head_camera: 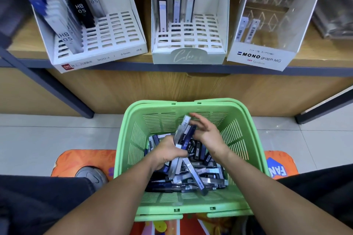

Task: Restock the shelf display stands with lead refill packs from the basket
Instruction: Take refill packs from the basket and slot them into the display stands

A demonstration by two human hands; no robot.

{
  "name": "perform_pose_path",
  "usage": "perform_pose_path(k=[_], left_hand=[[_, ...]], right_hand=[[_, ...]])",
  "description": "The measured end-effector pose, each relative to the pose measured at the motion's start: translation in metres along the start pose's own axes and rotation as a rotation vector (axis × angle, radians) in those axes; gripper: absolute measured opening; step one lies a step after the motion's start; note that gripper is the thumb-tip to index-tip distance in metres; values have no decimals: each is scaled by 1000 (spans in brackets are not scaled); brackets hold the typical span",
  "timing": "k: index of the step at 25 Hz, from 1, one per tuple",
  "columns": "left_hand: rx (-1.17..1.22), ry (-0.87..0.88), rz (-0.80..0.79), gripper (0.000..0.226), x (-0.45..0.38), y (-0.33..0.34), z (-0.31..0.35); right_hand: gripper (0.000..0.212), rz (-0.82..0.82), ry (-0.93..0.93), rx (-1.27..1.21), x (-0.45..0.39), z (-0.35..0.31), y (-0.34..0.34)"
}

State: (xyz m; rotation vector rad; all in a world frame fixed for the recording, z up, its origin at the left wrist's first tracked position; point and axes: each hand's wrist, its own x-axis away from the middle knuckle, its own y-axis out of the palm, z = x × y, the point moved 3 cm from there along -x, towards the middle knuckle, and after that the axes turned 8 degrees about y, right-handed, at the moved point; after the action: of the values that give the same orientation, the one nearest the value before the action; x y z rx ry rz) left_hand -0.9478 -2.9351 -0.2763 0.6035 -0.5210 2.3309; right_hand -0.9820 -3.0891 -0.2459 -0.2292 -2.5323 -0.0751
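Observation:
A green plastic basket (246, 135) sits on the floor in front of me, filled with several black, blue and clear lead refill packs (206, 175). My left hand (166, 153) grips a fanned bunch of packs (182, 135) above the pile. My right hand (207, 132) touches the top of that bunch with its fingers spread. On the shelf above stand three display stands: a white slotted one (114, 30) at left with HB 0.5 packs, a pale "Color" one (189, 44) in the middle with a few packs, and a clear MONO graph MG stand (261, 56) holding two packs.
The shelf has a wooden board with a dark metal edge (191, 67) and dark uprights. An orange patterned mat (82, 160) lies under the basket on a pale tiled floor. My knees in dark trousers and a grey shoe (91, 174) flank the basket.

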Motion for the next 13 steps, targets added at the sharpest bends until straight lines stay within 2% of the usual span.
perform_pose_path(k=[3,7,9,11,13], left_hand=[[19,-110,-27,56,5,-4,-10],[125,-167,27,44,10,-4,-13],[139,-174,35,61,4,-2,-18],[180,-190,38,73,-16,1,-43],[184,-226,48,74,-23,-1,-53]], right_hand=[[78,-55,20,196,-1,6,9],[57,-51,52,351,-14,8,15],[54,-44,71,414,-18,9,15],[60,-73,82,418,-21,11,15],[74,-170,110,434,-20,9,19]])
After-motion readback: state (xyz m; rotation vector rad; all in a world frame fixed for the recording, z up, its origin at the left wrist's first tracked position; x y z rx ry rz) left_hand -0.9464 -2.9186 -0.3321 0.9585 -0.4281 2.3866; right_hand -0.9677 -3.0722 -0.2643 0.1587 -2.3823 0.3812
